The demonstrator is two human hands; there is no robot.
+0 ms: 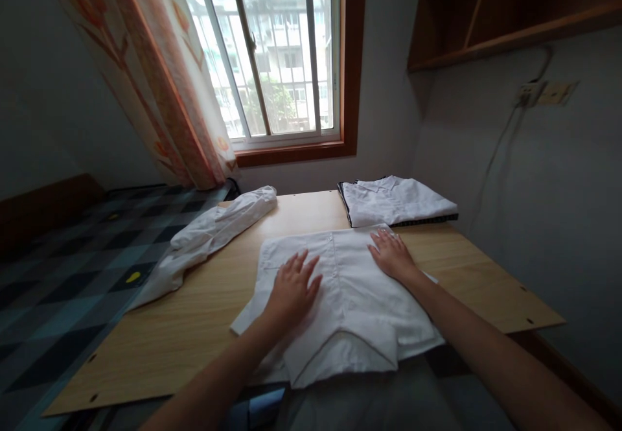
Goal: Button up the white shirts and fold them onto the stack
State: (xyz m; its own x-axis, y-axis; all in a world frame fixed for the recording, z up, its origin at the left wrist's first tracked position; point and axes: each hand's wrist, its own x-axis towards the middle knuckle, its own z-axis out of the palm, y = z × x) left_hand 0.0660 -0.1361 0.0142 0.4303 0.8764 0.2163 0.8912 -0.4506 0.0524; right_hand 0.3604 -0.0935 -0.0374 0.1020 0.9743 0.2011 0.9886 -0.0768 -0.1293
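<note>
A white buttoned shirt (359, 282) lies spread on the wooden board, its collar (350, 350) toward me at the near edge. My left hand (294, 288) rests on the left half of the shirt, fingers spread and flat. On the upper right part, my right hand (391, 253) lies flat with its fingers apart. Neither hand grips the cloth. The button placket runs up the middle between the two hands. Part of the shirt's left side is covered by my left forearm.
Folded clothes (396, 201), white on top of dark, sit at the board's far right. Another white garment (214, 230) lies crumpled along the left edge. Beside the wooden board (194, 327) is a bed with a checked cover (63, 249). A shelf (515, 35) hangs on the right wall.
</note>
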